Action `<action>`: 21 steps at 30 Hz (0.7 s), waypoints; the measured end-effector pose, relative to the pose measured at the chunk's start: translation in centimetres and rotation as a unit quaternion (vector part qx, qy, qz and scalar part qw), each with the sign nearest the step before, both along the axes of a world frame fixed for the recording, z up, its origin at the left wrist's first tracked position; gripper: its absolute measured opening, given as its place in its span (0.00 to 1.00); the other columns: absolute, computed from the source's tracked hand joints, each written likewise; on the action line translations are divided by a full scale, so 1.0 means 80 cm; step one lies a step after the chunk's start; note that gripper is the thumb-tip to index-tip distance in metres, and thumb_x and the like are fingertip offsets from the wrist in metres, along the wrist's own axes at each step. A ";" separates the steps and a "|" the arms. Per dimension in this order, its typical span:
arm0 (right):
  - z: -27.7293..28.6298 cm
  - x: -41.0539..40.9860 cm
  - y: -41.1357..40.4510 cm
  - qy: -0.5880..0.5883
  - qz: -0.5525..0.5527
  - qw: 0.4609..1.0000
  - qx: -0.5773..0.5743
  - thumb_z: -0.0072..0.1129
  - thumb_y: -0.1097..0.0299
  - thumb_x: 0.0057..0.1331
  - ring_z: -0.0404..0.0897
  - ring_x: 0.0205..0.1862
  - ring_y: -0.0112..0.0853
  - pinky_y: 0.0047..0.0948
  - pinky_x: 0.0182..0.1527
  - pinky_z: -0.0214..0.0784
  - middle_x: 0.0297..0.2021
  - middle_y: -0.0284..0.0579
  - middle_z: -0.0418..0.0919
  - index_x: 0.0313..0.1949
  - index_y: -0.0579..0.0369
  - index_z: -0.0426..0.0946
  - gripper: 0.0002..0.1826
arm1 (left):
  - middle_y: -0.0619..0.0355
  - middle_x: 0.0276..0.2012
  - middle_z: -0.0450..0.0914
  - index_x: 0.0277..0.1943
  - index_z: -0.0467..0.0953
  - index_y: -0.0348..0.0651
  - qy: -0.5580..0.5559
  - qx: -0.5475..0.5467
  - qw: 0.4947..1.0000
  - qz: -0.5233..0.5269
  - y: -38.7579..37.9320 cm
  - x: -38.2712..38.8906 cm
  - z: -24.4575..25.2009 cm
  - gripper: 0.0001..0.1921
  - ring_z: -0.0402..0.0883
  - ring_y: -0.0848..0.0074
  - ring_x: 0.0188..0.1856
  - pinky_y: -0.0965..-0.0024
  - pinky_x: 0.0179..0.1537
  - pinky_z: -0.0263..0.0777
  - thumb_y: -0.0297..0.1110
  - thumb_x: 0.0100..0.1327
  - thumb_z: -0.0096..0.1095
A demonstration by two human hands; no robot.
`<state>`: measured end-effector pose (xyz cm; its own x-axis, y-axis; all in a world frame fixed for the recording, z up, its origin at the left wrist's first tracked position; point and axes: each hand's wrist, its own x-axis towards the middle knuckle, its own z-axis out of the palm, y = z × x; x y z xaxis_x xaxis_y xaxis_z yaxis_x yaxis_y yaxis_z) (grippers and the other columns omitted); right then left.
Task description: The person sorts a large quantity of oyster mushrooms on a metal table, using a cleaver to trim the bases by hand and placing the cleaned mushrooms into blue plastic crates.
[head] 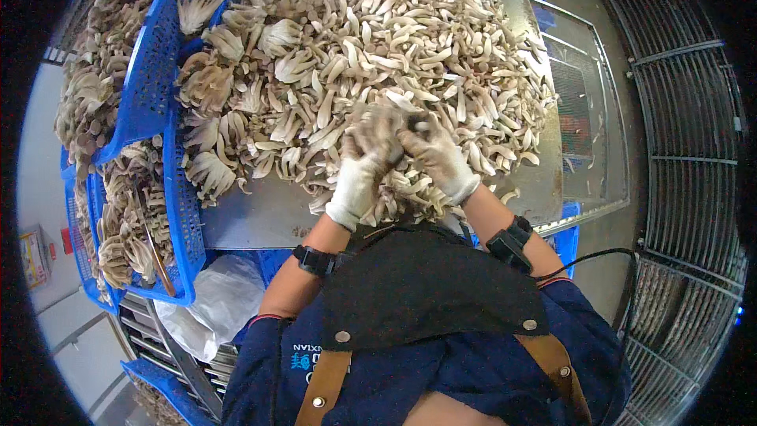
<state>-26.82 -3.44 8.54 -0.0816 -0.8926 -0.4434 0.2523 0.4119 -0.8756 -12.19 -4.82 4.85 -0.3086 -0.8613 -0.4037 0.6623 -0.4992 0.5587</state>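
Observation:
My left hand point(364, 157), in a white work glove with soiled fingers, is closed around a clump of mushrooms point(378, 121) blurred by motion. Close beside it, my right hand point(437, 157), gloved the same way, has its fingers curled toward the clump. Blur hides whether the right fingers grip a piece. Both hands are over a large heap of loose, pale-stemmed mushrooms point(408, 41) on a metal tabletop point(254, 222). Whole mushroom clusters point(210, 174) lie at the heap's left side.
Blue plastic baskets point(183, 213) of mushroom clusters line the table's left edge. A knife with a wooden handle point(162, 272) rests in the nearer one. A clear plastic bag point(216, 296) hangs below. To the right are a mesh-panelled frame point(591, 106) and metal racks point(686, 100).

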 end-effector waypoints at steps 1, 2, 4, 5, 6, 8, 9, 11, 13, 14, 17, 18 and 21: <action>-0.019 -0.004 0.004 -0.075 -0.026 0.996 -0.029 0.58 0.75 0.64 0.71 0.32 0.19 0.19 0.32 0.66 0.36 0.34 0.71 0.54 0.54 0.65 0.20 | 0.56 0.66 0.59 0.70 0.47 0.55 0.050 -0.144 0.987 -0.049 0.005 -0.007 -0.004 0.35 0.68 0.70 0.62 0.63 0.58 0.70 0.20 0.65 0.51; -0.039 -0.009 0.007 -0.150 -0.051 0.986 -0.057 0.58 0.76 0.64 0.72 0.33 0.20 0.20 0.33 0.67 0.37 0.36 0.71 0.54 0.55 0.65 0.19 | 0.60 0.70 0.52 0.71 0.43 0.52 0.090 -0.113 0.988 -0.049 0.009 -0.007 -0.006 0.34 0.61 0.68 0.67 0.68 0.59 0.67 0.21 0.68 0.47; -0.032 -0.029 0.007 -0.067 0.017 0.997 -0.025 0.59 0.77 0.62 0.74 0.36 0.22 0.20 0.34 0.69 0.40 0.39 0.72 0.58 0.56 0.62 0.26 | 0.59 0.70 0.54 0.71 0.43 0.50 0.036 -0.003 0.999 -0.012 -0.001 0.002 0.008 0.34 0.61 0.70 0.67 0.69 0.60 0.66 0.22 0.68 0.48; -0.014 -0.018 0.008 -0.058 0.015 0.998 -0.005 0.61 0.78 0.60 0.75 0.35 0.22 0.18 0.33 0.70 0.38 0.38 0.73 0.54 0.59 0.65 0.23 | 0.58 0.68 0.57 0.71 0.43 0.48 0.106 0.003 0.992 -0.073 -0.008 0.036 -0.067 0.34 0.66 0.71 0.64 0.70 0.57 0.69 0.24 0.68 0.51; -0.018 -0.019 0.011 -0.055 0.011 0.998 -0.004 0.61 0.78 0.60 0.75 0.35 0.22 0.18 0.33 0.70 0.38 0.38 0.73 0.54 0.59 0.65 0.23 | 0.58 0.68 0.57 0.71 0.43 0.48 0.109 0.004 0.991 -0.077 0.001 0.022 -0.053 0.34 0.66 0.71 0.64 0.70 0.57 0.69 0.24 0.68 0.51; -0.029 -0.010 0.010 -0.085 -0.028 0.992 -0.090 0.60 0.79 0.61 0.75 0.32 0.21 0.19 0.31 0.70 0.36 0.37 0.74 0.55 0.62 0.65 0.23 | 0.54 0.66 0.60 0.71 0.43 0.42 -0.133 -0.142 0.977 -0.083 0.027 -0.009 0.000 0.36 0.70 0.72 0.60 0.69 0.54 0.72 0.25 0.66 0.56; -0.037 -0.022 0.009 -0.134 -0.012 0.990 -0.031 0.60 0.79 0.61 0.76 0.32 0.21 0.19 0.33 0.71 0.38 0.39 0.75 0.58 0.63 0.62 0.26 | 0.51 0.66 0.60 0.71 0.42 0.38 -0.078 -0.137 0.986 -0.054 0.030 -0.009 -0.006 0.38 0.70 0.73 0.59 0.71 0.55 0.71 0.23 0.63 0.59; -0.020 -0.037 0.006 -0.102 0.046 0.994 -0.015 0.57 0.79 0.62 0.79 0.37 0.26 0.21 0.39 0.72 0.43 0.42 0.76 0.63 0.62 0.59 0.30 | 0.51 0.66 0.59 0.71 0.42 0.36 -0.053 -0.052 0.995 -0.067 0.021 0.004 0.004 0.40 0.67 0.74 0.61 0.71 0.57 0.68 0.23 0.62 0.61; -0.063 -0.043 0.011 0.056 0.079 0.980 -0.175 0.56 0.78 0.62 0.78 0.40 0.28 0.27 0.45 0.72 0.43 0.44 0.76 0.59 0.63 0.66 0.24 | 0.50 0.65 0.61 0.71 0.41 0.35 -0.131 -0.042 0.990 -0.025 0.028 -0.006 -0.001 0.45 0.65 0.74 0.62 0.72 0.59 0.65 0.25 0.59 0.66; -0.109 -0.057 0.014 0.245 0.142 0.913 -0.292 0.55 0.78 0.63 0.78 0.41 0.29 0.31 0.48 0.71 0.42 0.45 0.76 0.57 0.63 0.69 0.21 | 0.50 0.63 0.62 0.71 0.37 0.37 -0.307 -0.124 0.935 -0.130 0.032 -0.018 0.014 0.48 0.67 0.72 0.60 0.72 0.58 0.66 0.25 0.58 0.67; -0.053 -0.042 0.006 0.213 0.113 0.948 -0.208 0.56 0.73 0.63 0.76 0.42 0.31 0.33 0.51 0.68 0.43 0.47 0.77 0.50 0.64 0.73 0.16 | 0.52 0.61 0.65 0.71 0.40 0.41 -0.160 -0.109 0.979 -0.064 0.039 -0.020 -0.012 0.44 0.69 0.73 0.58 0.73 0.56 0.68 0.17 0.58 0.63; -0.036 -0.045 0.010 0.089 0.109 0.987 -0.071 0.56 0.71 0.63 0.76 0.42 0.31 0.32 0.51 0.68 0.43 0.48 0.77 0.49 0.64 0.73 0.15 | 0.53 0.58 0.67 0.68 0.45 0.41 -0.139 -0.084 0.986 -0.041 0.039 -0.022 -0.004 0.39 0.72 0.72 0.55 0.71 0.51 0.73 0.16 0.59 0.61; -0.060 -0.047 0.007 0.050 0.096 0.988 -0.112 0.65 0.59 0.59 0.70 0.54 0.35 0.32 0.59 0.60 0.54 0.50 0.69 0.61 0.63 0.60 0.36 | 0.52 0.55 0.70 0.66 0.48 0.40 -0.178 -0.127 0.970 -0.102 0.034 -0.023 -0.007 0.35 0.75 0.72 0.51 0.69 0.45 0.79 0.16 0.60 0.59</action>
<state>-30.57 -2.91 3.75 0.0662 -0.9708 -0.2305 0.0955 0.2361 -0.9670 -14.01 -2.12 4.28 -0.3638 -0.8823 -0.2986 0.3058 -0.4159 0.8565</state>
